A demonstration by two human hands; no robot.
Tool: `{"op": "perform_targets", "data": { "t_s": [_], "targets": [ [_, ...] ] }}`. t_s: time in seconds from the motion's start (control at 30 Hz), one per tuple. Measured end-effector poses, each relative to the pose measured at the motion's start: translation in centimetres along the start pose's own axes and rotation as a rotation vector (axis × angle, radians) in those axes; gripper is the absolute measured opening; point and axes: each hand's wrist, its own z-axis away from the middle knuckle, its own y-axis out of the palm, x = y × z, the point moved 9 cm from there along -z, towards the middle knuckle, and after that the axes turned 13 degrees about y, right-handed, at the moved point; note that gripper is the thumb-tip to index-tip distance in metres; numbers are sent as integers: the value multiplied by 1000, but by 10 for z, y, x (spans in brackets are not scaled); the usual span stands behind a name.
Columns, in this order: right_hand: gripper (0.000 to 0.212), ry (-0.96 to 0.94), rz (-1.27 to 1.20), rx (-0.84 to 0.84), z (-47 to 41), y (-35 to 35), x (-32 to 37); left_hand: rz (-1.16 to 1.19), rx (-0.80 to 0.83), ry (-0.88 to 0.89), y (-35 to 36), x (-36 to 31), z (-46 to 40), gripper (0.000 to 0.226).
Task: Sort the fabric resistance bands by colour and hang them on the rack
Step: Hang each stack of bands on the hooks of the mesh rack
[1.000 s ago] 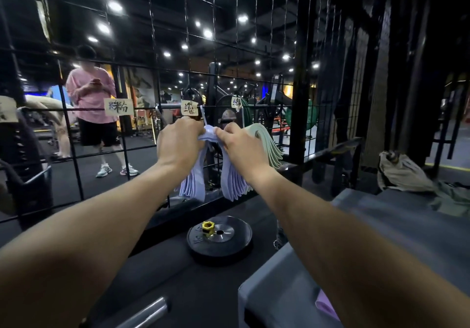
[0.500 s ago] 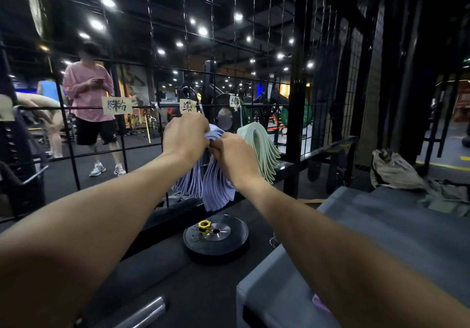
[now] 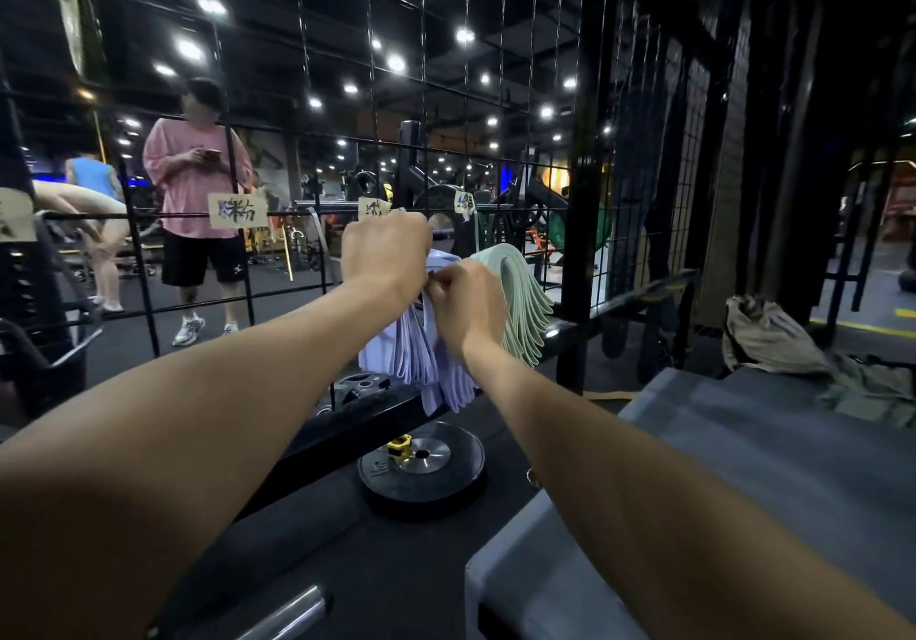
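A bundle of lilac fabric bands (image 3: 421, 366) hangs from a hook on the black wire-grid rack (image 3: 277, 215), below a paper label (image 3: 372, 208). My left hand (image 3: 385, 255) grips the top of the bundle at the hook. Beside it, my right hand (image 3: 466, 304) pinches the upper part of the same lilac bands. To the right, a bundle of pale green bands (image 3: 525, 307) hangs under another label (image 3: 464, 201). The hook itself is hidden behind my hands.
A third paper label (image 3: 237, 210) is stuck on the grid further left. A black weight plate (image 3: 421, 471) with a yellow clip lies below. A grey bench (image 3: 743, 466) stands at right, a beige bag (image 3: 766, 337) beyond. Behind the grid stands a person in pink (image 3: 198, 193).
My hands have closed together on the top of the lilac bundle, and the bands hang lower and more bunched. The view has shifted slightly.
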Motion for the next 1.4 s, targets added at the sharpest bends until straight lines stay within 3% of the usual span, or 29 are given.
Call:
{"op": "perform_targets", "data": {
  "t_s": [0.1, 0.23, 0.37, 0.6, 0.73, 0.93, 1.07, 1.2, 1.4],
  "targets": [
    [47, 92, -85, 107, -11, 0, -6, -47, 18, 50, -2, -7, -2, 12],
    [21, 143, -163, 218, -21, -4, -7, -24, 29, 78, -6, -9, -1, 17],
    [33, 166, -294, 261, -26, -12, -6, 128, -35, -9, -12, -2, 10, 11],
    [25, 214, -328, 315, -25, -1, -12, 256, -116, -85, 5, -1, 31, 7],
    [14, 93, -219, 332, -21, -6, -12, 279, -72, -67, 14, -5, 27, 8],
    [16, -99, -50, 44, -16, -18, -13, 327, -77, -70, 16, -4, 29, 8],
    [63, -254, -13, 216, -15, 6, -4, 334, -103, -79, 16, -3, 31, 9],
    [43, -89, -306, 350, -17, 21, -10, 402, -148, -102, 21, 0, 37, 15],
    [36, -130, -211, 273, -16, 16, -10, 446, -136, -89, 26, -2, 48, 18]
  ]
}}
